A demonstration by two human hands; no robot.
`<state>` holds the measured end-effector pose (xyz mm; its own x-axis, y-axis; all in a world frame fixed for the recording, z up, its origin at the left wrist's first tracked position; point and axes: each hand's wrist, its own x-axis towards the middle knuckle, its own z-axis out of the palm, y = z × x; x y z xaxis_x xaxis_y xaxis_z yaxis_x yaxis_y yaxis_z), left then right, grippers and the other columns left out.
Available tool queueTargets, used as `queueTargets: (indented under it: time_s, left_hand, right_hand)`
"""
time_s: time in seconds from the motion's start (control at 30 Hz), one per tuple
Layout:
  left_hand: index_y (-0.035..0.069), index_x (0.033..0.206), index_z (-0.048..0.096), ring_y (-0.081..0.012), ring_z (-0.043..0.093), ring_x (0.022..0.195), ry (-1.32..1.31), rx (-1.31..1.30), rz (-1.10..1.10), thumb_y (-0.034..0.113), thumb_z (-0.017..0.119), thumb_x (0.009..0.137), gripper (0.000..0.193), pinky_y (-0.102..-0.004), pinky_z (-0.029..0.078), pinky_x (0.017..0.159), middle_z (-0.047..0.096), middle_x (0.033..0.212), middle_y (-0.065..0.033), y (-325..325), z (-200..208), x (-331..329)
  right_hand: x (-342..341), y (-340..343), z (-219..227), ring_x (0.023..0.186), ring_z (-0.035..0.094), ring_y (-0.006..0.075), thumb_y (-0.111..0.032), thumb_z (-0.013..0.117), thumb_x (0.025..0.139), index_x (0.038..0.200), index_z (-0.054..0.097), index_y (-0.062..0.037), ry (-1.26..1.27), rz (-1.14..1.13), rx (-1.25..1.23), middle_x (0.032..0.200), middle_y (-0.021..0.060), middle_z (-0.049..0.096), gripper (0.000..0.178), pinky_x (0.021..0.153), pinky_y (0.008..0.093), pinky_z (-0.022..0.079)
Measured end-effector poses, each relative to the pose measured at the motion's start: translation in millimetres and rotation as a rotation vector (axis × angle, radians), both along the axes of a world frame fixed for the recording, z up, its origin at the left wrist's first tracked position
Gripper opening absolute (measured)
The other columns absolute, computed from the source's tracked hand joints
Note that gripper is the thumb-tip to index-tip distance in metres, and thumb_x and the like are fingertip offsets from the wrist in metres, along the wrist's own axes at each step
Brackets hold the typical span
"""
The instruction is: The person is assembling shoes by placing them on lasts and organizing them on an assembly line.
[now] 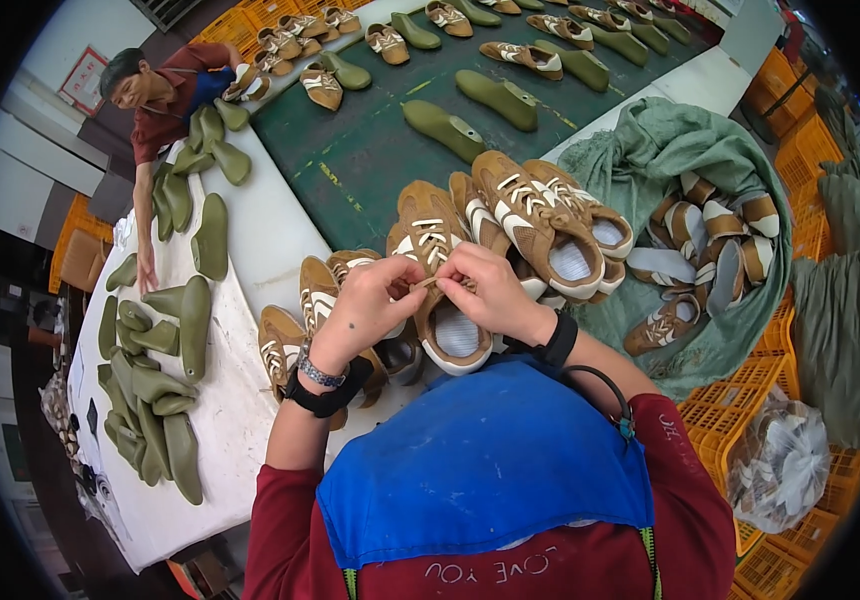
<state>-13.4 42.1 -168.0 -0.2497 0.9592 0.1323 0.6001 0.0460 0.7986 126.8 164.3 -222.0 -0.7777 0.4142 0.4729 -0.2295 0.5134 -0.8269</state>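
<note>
While both hands pinch a thin lace (pixel 428 284) above a tan suede shoe (pixel 447 322), the left hand (pixel 365 310) and right hand (pixel 490 292) stay curled nearly closed at the table's (pixel 250 240) near edge. Smooth olive lasts (pixel 155 390) lie left. A green cloth sack (pixel 650 160) holds more shoes. Fingertips hide the knot.

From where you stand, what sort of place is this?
Most likely a shoe factory line. Both hands work at a tan sneaker, more sneakers ride a green conveyor belt, and olive shoe lasts are heaped on the white table.
</note>
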Motion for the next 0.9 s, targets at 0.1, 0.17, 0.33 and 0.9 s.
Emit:
queueTargets:
  time_s: [0.1, 0.17, 0.33, 0.9]
  left_hand:
    - [-0.001, 0.082, 0.058, -0.0041, 0.055, 0.062, -0.056, -0.038, 0.039, 0.004, 0.063, 0.078, 0.009, -0.0183, 0.046, 0.057, 0.059, 0.07, 0.0005, -2.7, -5.3, -4.2]
    - [-0.001, 0.082, 0.058, -0.0029, 0.054, 0.062, -0.097, -0.069, 0.064, 0.004, 0.063, 0.079, 0.007, -0.0174, 0.045, 0.056, 0.059, 0.07, 0.0016, -4.9, -4.3, -7.3]
    - [0.001, 0.08, 0.057, -0.0014, 0.05, 0.056, -0.361, -0.055, 0.162, 0.004, 0.062, 0.08, 0.006, -0.0157, 0.042, 0.053, 0.056, 0.066, 0.0051, -4.7, 0.5, -16.1]
    - [0.0, 0.107, 0.047, -0.0239, 0.064, 0.064, 0.377, 0.187, 0.259, 0.003, 0.064, 0.071, 0.04, -0.0297, 0.051, 0.057, 0.063, 0.08, -0.0158, 3.7, -23.9, 21.7]
  right_hand:
    - [0.7, -0.8, -1.1, 0.064, 0.053, 0.0237, -0.002, 0.06, 0.075, 0.077, 0.053, 0.0, -0.01, -0.016, -0.017, 0.072, 0.01, 0.05, 0.007, 0.057, 0.0328, 0.042]
    - [1.0, 0.6, -1.2, 0.064, 0.053, 0.0236, -0.002, 0.06, 0.075, 0.077, 0.053, -0.0002, -0.028, -0.033, -0.008, 0.072, 0.0101, 0.05, 0.007, 0.057, 0.0327, 0.043]
    - [4.6, 3.8, -0.2, 0.064, 0.054, 0.023, -0.003, 0.06, 0.076, 0.077, 0.054, -0.0005, -0.052, -0.056, 0.003, 0.073, 0.01, 0.051, 0.007, 0.057, 0.032, 0.043]
    - [7.7, 4.6, 14.7, 0.074, 0.059, 0.0275, -0.022, 0.068, 0.071, 0.108, 0.054, -0.0085, -0.252, -0.185, 0.094, 0.086, 0.0102, 0.057, 0.042, 0.065, 0.0363, 0.048]
